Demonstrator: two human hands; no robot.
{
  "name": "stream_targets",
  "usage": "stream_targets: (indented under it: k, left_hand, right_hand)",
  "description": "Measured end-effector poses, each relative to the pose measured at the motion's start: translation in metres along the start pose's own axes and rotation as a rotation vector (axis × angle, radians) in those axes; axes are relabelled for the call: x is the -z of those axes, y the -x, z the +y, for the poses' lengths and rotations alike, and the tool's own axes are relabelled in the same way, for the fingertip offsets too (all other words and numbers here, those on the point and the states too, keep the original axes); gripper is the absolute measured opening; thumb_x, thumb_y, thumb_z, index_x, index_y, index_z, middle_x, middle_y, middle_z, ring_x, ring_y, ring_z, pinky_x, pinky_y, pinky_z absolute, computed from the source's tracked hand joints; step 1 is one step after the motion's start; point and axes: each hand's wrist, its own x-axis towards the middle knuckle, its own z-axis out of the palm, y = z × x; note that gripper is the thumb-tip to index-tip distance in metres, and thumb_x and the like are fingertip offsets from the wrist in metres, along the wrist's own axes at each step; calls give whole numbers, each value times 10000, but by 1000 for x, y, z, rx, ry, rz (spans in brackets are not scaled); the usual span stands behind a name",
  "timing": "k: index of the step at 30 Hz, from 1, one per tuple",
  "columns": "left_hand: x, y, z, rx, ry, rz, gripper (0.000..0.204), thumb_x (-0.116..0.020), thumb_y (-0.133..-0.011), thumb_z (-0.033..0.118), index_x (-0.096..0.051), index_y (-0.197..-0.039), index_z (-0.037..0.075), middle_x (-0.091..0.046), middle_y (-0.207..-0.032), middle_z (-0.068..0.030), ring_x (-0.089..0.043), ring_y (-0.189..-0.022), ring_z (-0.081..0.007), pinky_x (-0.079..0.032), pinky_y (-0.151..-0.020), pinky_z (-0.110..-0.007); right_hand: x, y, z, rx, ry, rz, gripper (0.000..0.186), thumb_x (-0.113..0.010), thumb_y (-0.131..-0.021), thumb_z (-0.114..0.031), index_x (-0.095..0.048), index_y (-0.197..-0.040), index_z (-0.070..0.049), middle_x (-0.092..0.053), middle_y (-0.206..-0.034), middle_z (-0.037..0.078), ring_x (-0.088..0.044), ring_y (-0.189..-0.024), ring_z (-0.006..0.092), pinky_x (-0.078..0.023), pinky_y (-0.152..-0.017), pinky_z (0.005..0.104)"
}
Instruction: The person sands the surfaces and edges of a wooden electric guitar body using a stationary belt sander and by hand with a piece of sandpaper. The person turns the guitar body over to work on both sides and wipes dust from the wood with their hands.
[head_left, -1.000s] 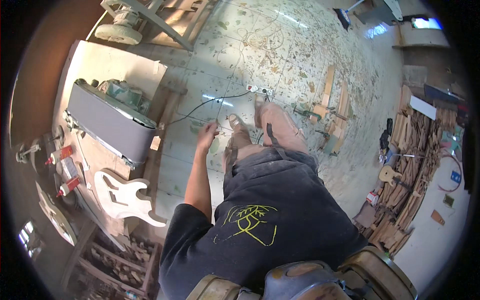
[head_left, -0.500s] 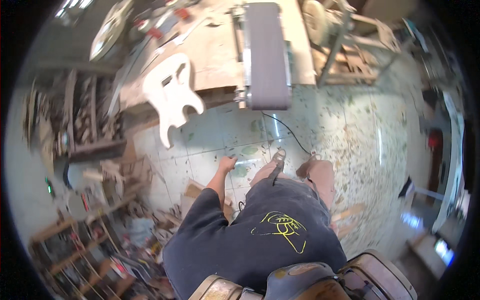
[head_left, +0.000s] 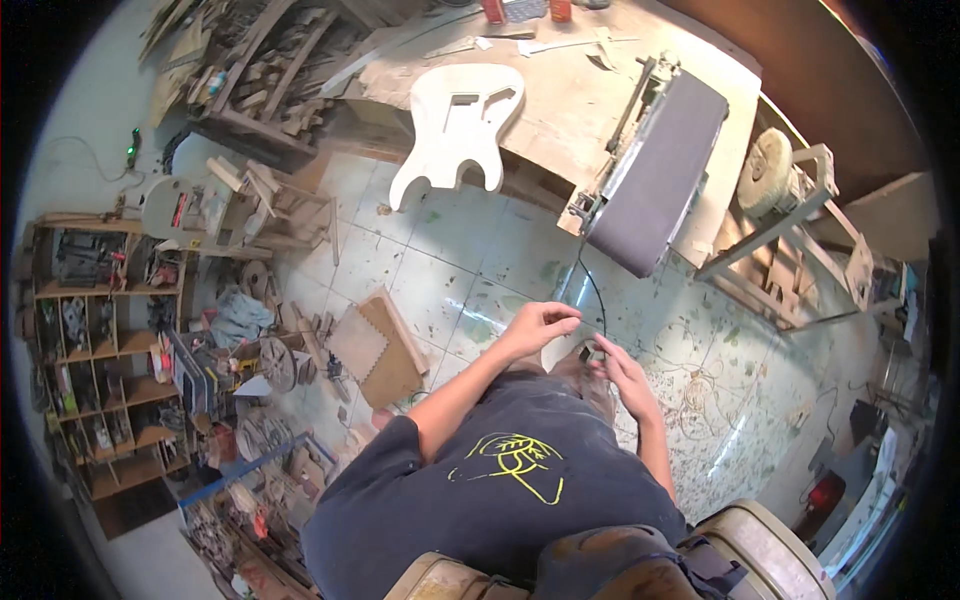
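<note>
I stand on a tiled floor [head_left: 450,270] and look down over my dark shirt. Both hands are raised together in front of my waist. My left hand [head_left: 538,326] has its fingers curled, fingertips close to a thin black cable [head_left: 592,285] that drops from the belt sander [head_left: 655,170] on the workbench. My right hand [head_left: 622,372] is closed around a small dark plug-like piece [head_left: 592,350] at the cable's lower end. Whether the left fingers pinch anything is too small to tell.
A white guitar body [head_left: 455,120] overhangs the dusty workbench [head_left: 560,95]. A motor with a buffing wheel [head_left: 768,172] sits on a wooden frame at the right. Flat wood boards [head_left: 385,345] lie on the floor; cluttered shelves [head_left: 90,340] and scrap wood line the left.
My view has swung round, so the sander and guitar body now sit at the top. Both hands have come up from the floor and meet at the cable in front of me.
</note>
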Motion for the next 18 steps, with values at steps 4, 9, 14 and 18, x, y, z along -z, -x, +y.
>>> stream_targets:
  k: [4, 9, 14, 18]
  left_hand:
    - [19, 13, 14, -67, 169, 71, 246, -694, -942, 150, -714, -1109, -28, -734, -1029, -93, -683, -924, -140, -535, -864, -288]
    - [87, 25, 10, -169, 258, 303, 223, -681, -934, 79, -711, -1122, -37, -735, -1035, -98, -685, -935, -146, -546, -866, -284]
    - [167, 38, 20, -191, 167, 379, 213, -700, -926, 93, -726, -1101, -25, -742, -1006, -82, -683, -919, -126, -545, -840, -267]
    - [216, 45, 35, -181, 22, 477, 183, -698, -899, 67, -745, -1054, -17, -751, -951, -90, -697, -861, -128, -555, -785, -275]
  right_hand:
    - [-45, -52, -31, 91, -32, -268, 560, -508, -1056, -316, -364, -1547, -86, -410, -1497, 104, -588, -1147, 199, -494, -975, 347]
    - [-97, -105, -63, -9, -243, -501, 676, -501, -1049, -411, -222, -1601, -139, -381, -1524, 105, -570, -1174, 217, -474, -1009, 351]
    - [-157, -155, -84, -36, -51, -539, 700, -513, -1041, -426, -191, -1612, -181, -438, -1483, 107, -564, -1123, 171, -479, -989, 330]
    - [-199, -183, -109, -53, 97, -536, 679, -529, -1035, -396, -221, -1607, -201, -475, -1459, 118, -550, -1082, 144, -462, -977, 298]
